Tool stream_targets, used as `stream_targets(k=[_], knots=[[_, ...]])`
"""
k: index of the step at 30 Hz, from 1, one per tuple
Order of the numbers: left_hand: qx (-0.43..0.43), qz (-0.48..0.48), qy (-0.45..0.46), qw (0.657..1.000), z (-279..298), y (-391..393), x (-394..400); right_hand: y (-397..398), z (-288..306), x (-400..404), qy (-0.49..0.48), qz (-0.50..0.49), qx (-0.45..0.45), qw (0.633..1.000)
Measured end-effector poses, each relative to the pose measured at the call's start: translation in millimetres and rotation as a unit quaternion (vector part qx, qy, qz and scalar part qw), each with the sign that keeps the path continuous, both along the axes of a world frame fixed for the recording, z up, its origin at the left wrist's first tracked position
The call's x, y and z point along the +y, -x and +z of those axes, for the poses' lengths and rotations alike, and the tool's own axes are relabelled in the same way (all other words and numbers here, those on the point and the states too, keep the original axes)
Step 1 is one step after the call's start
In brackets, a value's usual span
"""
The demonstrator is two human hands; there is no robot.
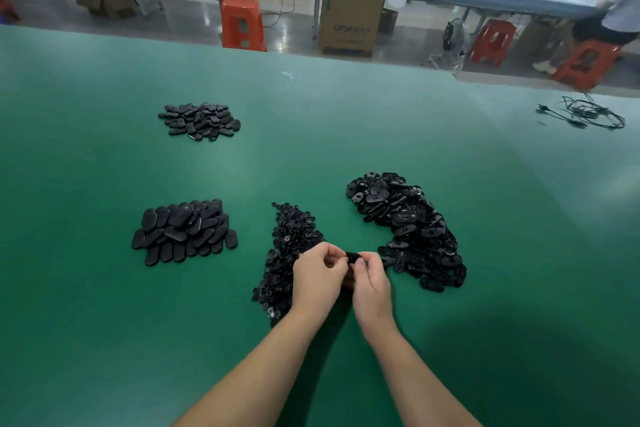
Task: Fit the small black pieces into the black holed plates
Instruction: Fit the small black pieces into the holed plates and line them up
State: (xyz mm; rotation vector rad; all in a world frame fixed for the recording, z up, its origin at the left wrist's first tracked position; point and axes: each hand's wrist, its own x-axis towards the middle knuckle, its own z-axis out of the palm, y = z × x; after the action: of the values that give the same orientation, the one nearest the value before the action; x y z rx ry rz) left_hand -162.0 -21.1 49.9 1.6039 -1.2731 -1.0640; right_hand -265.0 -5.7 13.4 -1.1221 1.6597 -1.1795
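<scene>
Four heaps: black parts are lying on the green tabletop (104,305).
Small pieces: a long heap of small black pieces (289,246) is lying toward the near edge, partly under the left hand.
Holed plates: a curved heap of black holed plates (412,229) is lying just to the right of the small pieces.
Smooth plates: a heap of smooth plates (185,230) is sitting left of the small pieces, well apart.
Far heap: a smaller far heap (200,121) is lying toward the far left corner.
Left hand: the left hand (317,276) is curling its fingers and pinching a black part (353,257).
Right hand: the right hand (370,282) is pinching the same part from the other side; both hands are meeting above the small pieces.
Held part: too hidden to tell plate from piece.
Cable: a black cable (585,113) is lying coiled at the far right edge.
</scene>
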Motion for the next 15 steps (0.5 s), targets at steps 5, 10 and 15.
stream_targets(k=[5, 10, 15], knots=[[0.012, 0.011, -0.001, 1.000, -0.4, 4.2, 0.1, 1.8, -1.4, -0.8, -0.002, 0.001, 0.001, 1.000], [0.009, 0.028, -0.001, 1.000, -2.0, 7.1, -4.6, 1.5, 0.8, -0.6, 0.002, 0.000, -0.001, 1.000], [0.033, 0.024, -0.011, 0.999, -0.6, 7.9, -7.5, -0.3, -0.2, -2.2, -0.001, 0.003, -0.035, 0.999]])
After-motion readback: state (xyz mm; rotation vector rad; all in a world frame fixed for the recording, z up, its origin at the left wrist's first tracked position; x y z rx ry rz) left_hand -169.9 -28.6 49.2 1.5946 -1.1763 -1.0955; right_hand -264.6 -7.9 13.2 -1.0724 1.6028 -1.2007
